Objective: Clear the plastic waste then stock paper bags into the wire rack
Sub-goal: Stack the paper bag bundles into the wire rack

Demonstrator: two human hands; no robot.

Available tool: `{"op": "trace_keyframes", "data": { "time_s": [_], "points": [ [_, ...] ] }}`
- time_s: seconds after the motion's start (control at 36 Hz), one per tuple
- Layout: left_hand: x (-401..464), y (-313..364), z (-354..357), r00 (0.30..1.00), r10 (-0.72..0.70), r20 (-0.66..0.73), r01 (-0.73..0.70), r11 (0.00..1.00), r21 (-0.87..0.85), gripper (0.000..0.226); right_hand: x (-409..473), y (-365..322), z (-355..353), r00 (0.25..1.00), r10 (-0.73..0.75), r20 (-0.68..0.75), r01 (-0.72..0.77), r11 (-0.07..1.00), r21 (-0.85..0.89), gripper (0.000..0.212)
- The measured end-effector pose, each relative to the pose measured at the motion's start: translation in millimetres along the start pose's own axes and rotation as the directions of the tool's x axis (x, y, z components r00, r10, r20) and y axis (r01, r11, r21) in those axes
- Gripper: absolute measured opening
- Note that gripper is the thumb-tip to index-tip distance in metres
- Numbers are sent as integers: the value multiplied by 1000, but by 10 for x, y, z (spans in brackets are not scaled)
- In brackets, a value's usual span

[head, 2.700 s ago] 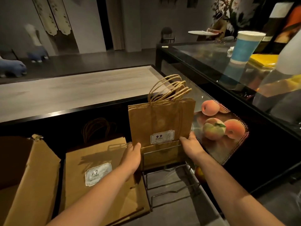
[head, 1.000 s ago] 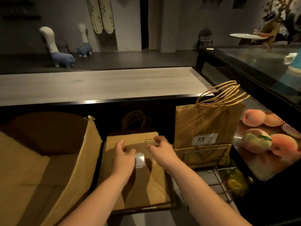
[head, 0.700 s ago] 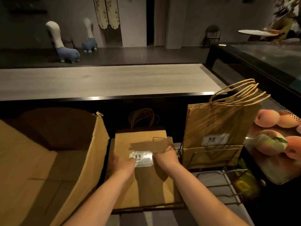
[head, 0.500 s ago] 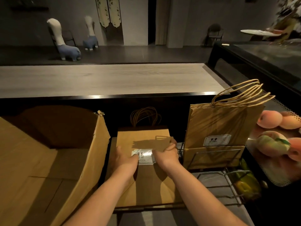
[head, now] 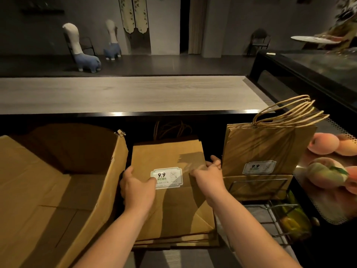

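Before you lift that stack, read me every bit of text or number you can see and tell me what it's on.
"9.9" on the white label of the top bag in the flat stack; the smaller characters under it are too blurred to read.
"9.9" on the label of the front bag standing in the wire rack; its small print is unreadable too.
Nothing else readable.

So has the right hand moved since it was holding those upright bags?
Yes. The right hand left the upright bags in the wire rack, going left to the flat bag stack.
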State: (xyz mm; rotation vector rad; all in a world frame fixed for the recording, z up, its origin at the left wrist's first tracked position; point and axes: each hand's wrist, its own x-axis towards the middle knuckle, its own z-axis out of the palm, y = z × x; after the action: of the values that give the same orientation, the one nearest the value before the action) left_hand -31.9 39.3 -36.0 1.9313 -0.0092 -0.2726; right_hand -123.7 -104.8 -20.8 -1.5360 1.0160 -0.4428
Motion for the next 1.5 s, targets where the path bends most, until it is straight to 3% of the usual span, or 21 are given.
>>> {"op": "trace_keyframes", "data": {
  "time_s": [0.08,0.19,0.25,0.36,0.53,0.61,0.64,0.67,0.72,0.75,0.83,0.94,1.0,1.08,1.17,1.31,1.5],
  "points": [
    [-56,90,-69,1000,5,10,-3,984,-179,80,-85,-116,-112,999,1,33,-4,996,95,76],
    [-115,180,-173,999,0,44,14,942,-335,38,-281,-256,-240,983,-111,147,99,991,85,33],
    [-152,226,-240,999,2,44,16,915,-402,29,-379,-304,-306,968,-165,190,153,985,81,25],
    [-234,240,-325,997,70,33,-44,862,-505,22,-538,-296,-442,953,-191,235,167,979,118,22],
    [-444,242,-387,993,117,6,-91,799,-594,38,-683,-157,-609,933,-210,292,141,961,239,27],
    [-490,204,-385,952,232,202,-16,692,-721,37,-710,-99,-657,914,-272,302,208,951,230,28],
    [-493,219,-390,937,307,165,-105,700,-706,43,-711,-95,-668,909,-292,297,226,945,236,30],
    [-500,210,-407,928,328,178,-99,677,-729,49,-710,-98,-672,905,-316,283,246,935,256,32],
    [-482,224,-403,993,122,-7,-95,738,-668,48,-687,-98,-659,898,-360,251,288,915,282,33],
    [-510,259,-389,993,105,-49,-113,783,-612,45,-668,-84,-640,895,-374,242,306,911,276,32],
    [-485,131,-293,999,30,-13,-33,880,-474,36,-604,17,-539,899,-373,228,331,922,201,36],
    [-429,-43,-178,985,-113,128,166,812,-560,25,-516,214,-468,927,-323,192,290,940,181,40],
    [-384,-35,-148,987,-67,144,135,833,-537,11,-489,259,-438,934,-319,162,293,942,165,41],
    [-339,62,-120,989,-36,140,102,863,-495,7,-497,194,-431,932,-338,129,313,933,177,47],
    [-305,167,-95,997,-8,77,44,876,-480,23,-505,22,-484,919,-380,105,355,914,197,50],
    [-434,585,18,975,199,97,-130,868,-479,34,-488,-399,-815,887,-461,20,447,868,216,41],
    [-639,1050,407,914,353,200,-208,831,-516,22,-338,-657,-1378,857,-509,-80,515,840,171,44]
  ]
}}
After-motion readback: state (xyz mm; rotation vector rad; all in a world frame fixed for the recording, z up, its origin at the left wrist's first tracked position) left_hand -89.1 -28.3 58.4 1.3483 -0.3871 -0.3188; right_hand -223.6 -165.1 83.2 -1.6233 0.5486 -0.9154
